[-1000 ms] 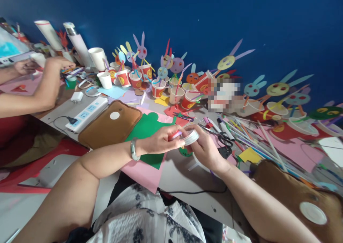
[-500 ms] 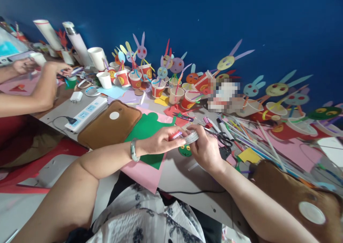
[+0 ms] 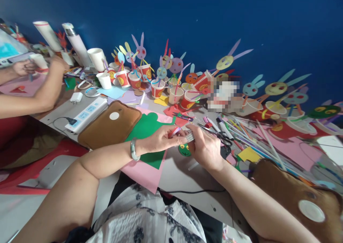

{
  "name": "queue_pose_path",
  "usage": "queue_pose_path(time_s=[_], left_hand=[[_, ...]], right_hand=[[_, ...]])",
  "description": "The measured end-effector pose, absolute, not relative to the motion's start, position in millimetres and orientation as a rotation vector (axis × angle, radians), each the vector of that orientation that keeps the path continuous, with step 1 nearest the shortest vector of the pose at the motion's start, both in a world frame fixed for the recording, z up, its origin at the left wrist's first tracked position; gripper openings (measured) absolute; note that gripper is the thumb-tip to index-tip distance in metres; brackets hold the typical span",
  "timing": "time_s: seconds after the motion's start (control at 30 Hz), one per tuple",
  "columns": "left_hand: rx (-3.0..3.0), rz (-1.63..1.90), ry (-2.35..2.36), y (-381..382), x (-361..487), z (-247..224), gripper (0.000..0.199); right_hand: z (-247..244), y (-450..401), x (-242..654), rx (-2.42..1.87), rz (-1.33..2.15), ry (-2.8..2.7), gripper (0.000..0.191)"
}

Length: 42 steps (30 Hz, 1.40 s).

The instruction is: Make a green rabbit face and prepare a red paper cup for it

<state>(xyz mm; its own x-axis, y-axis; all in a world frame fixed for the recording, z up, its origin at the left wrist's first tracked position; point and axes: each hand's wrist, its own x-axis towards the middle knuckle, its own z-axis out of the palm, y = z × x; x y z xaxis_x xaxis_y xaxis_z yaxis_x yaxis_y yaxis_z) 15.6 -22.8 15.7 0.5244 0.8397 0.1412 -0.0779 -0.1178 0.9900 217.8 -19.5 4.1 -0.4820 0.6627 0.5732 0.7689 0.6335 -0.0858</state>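
In front of me, my left hand (image 3: pixel 162 140) is closed on a small red and purple piece (image 3: pixel 174 131) whose kind I cannot make out. Its thumb also touches a roll of clear tape (image 3: pixel 190 137), seen edge-on between the two hands. My right hand (image 3: pixel 205 147) grips the far side of this roll, its fingers curled over it. Partly hidden beneath the hands lies a green paper face (image 3: pixel 184 150) with yellow eyes. Green paper (image 3: pixel 147 128) with a cut-out edge and pink paper (image 3: pixel 146 175) lie under my left forearm.
Paper cups with rabbit-faced figures (image 3: pixel 161 73) line the blue wall. Scissors (image 3: pixel 223 138), markers and coloured sticks (image 3: pixel 248 137) crowd the right side. Brown cushions (image 3: pixel 107 125) lie to either side, near a power strip (image 3: pixel 87 114). At left, another person's hand (image 3: pixel 24 67) holds a cup.
My right hand has turned slightly and its fingers now cover more of the tape roll. The red and purple piece has tilted upward. At left, the other person's hands have shifted.
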Motion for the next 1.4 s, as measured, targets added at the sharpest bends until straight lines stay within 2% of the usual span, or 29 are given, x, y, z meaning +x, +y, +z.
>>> queue_pose_path(time_s=[0.37, 0.53, 0.63, 0.73, 0.9, 1.0, 1.17, 1.4], left_hand=[[1.527, 0.892, 0.675, -18.3, 10.3, 15.4, 0.039], [1.478, 0.908, 0.606, -17.9, 10.9, 18.3, 0.039], [1.456, 0.895, 0.552, -17.8, 11.2, 18.8, 0.037], [1.456, 0.885, 0.562, -17.9, 11.1, 17.8, 0.036], [1.439, 0.896, 0.586, -19.4, 11.3, 16.9, 0.033], [1.43, 0.872, 0.546, -20.3, 11.5, 17.0, 0.033], [1.406, 0.862, 0.503, -20.6, 11.2, 15.9, 0.034], [1.444, 0.841, 0.596, -23.8, 10.5, 20.6, 0.035]], right_hand=[[14.4, -18.7, 206.7, -1.183, 0.721, -1.958, 0.016], [12.3, -21.6, 202.1, -1.163, 1.358, -1.686, 0.047], [15.2, -21.8, 199.8, -1.069, 1.691, -1.504, 0.049], [23.0, -21.7, 196.6, -1.021, 1.879, -1.392, 0.044], [20.5, -21.1, 196.6, -1.031, 1.862, -1.385, 0.044], [12.8, -21.0, 199.3, -1.076, 1.677, -1.474, 0.049], [12.3, -24.5, 200.6, -1.142, 1.329, -1.664, 0.045], [13.9, -26.2, 201.8, -1.157, 0.935, -1.838, 0.026]])
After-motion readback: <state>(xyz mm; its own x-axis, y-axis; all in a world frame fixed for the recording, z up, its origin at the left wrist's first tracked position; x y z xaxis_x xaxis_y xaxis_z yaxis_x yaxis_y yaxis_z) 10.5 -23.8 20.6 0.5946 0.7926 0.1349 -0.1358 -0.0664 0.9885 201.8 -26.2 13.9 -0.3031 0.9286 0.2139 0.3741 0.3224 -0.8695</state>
